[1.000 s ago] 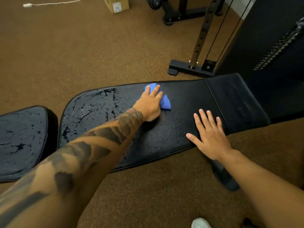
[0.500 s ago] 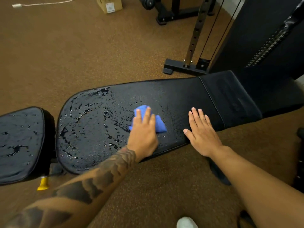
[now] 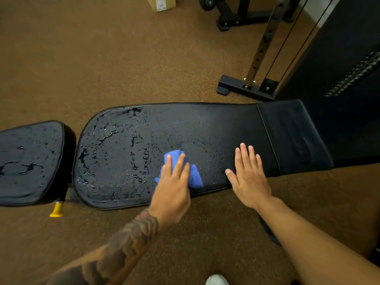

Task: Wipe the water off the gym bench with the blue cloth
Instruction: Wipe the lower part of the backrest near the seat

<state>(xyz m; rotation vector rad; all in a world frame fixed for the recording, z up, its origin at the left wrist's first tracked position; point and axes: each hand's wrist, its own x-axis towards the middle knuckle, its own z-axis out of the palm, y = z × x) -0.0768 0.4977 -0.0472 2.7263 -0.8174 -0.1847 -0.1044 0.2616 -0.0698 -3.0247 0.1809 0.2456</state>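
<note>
Brown speckled floor [image 3: 102,58] fills most of the frame, seen from above. A black padded gym bench [image 3: 216,124] is laid across the middle from left to right. Its long pad [image 3: 236,120] takes up the centre, and a separate short pad [image 3: 30,161] is seen at the left edge, with a narrow gap between them.

Water [image 3: 111,136] is spread in shiny streaks and puddles over the left part of the long pad and over the short pad. Toward the centre only fine droplets are seen, and the right part looks matte.

A crumpled blue cloth [image 3: 195,175] is pressed onto the long pad near its lower edge, a little below the centre of the frame, at the right border of the wet area. It is covered by the left hand [image 3: 172,190], laid flat on top with straight fingers; the forearm behind it is tattooed. The right hand [image 3: 248,177] is laid palm down on the pad just to the right of the cloth, fingers straight and close together, thumb spread, holding nothing.

A yellow knob [image 3: 56,209] is seen under the gap between the pads. A cardboard box [image 3: 161,3] sits at the top centre. A perforated metal post [image 3: 265,42] on a black base [image 3: 244,89] rises at the upper right. The toe of a pale shoe [image 3: 217,280] shows at the bottom edge.
</note>
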